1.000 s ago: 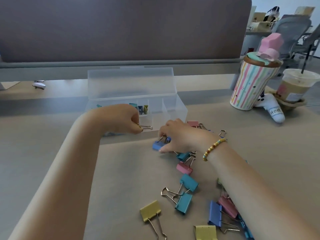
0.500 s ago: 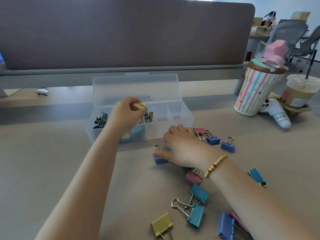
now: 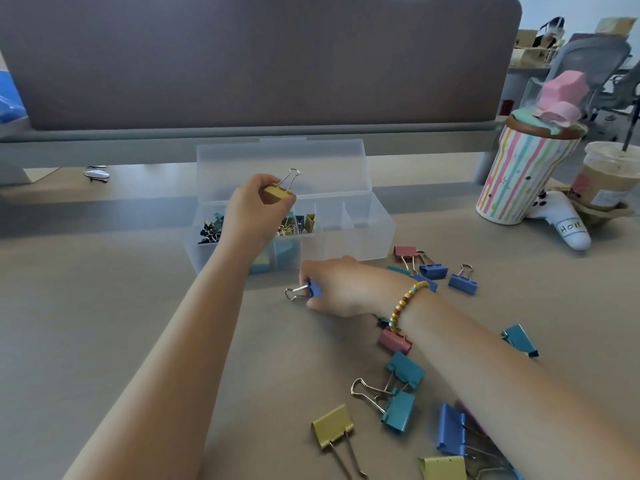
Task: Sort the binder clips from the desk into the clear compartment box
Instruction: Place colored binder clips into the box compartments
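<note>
— Over the clear compartment box (image 3: 346,237), what worried you most?

— The left hand (image 3: 249,216) was pinching a yellow binder clip (image 3: 278,192) by its body, wire handles pointing up, above the middle compartments. Judging from that, a release a little off could have landed it on a divider, or among the darker small clips (image 3: 209,230) at the left end instead of with the yellow ones (image 3: 310,223).

— And the other hand?

— The right hand (image 3: 341,289) lay low on the desk (image 3: 104,323) just in front of the box, fingers closed around a blue binder clip (image 3: 313,288) with its silver loop sticking out to the left. Working both hands at once, I'd guess a forearm could have swept the loose clips (image 3: 401,393) beneath it.

— How did the clips look?

— Small painted metal bodies in yellow, teal, blue and pink, with thin wire handles; a few handles overlapped, so lifting one might have dragged a neighbour.
</note>
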